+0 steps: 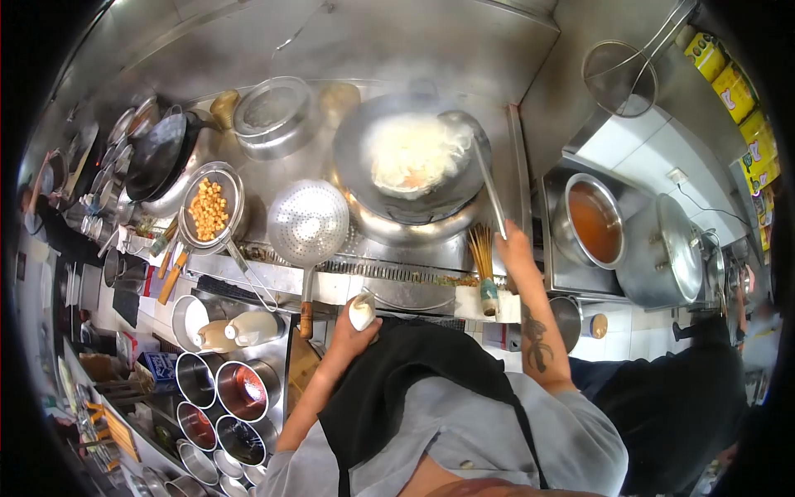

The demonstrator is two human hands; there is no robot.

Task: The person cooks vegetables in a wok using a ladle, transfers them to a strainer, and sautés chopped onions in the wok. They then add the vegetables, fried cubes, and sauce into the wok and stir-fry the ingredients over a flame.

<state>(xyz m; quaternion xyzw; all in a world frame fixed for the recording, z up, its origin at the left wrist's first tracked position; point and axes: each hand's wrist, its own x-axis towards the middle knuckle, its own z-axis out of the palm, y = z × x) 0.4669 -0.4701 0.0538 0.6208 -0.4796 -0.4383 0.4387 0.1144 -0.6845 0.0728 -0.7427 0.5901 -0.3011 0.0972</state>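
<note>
Your right hand grasps one ladle at one steaming wok — far; your left hand clutches one white cloth-like bundle, near left.

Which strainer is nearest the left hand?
The perforated strainer; its wooden grip ends just beside the left hand. The mesh strainer holding yellow-brown cubes is farther left; the other mesh strainer hangs at upper right.

The wok is matt metal, the ladle glossy metal, and the skimmer handle over the worktop's front edge smooth wood.
</note>
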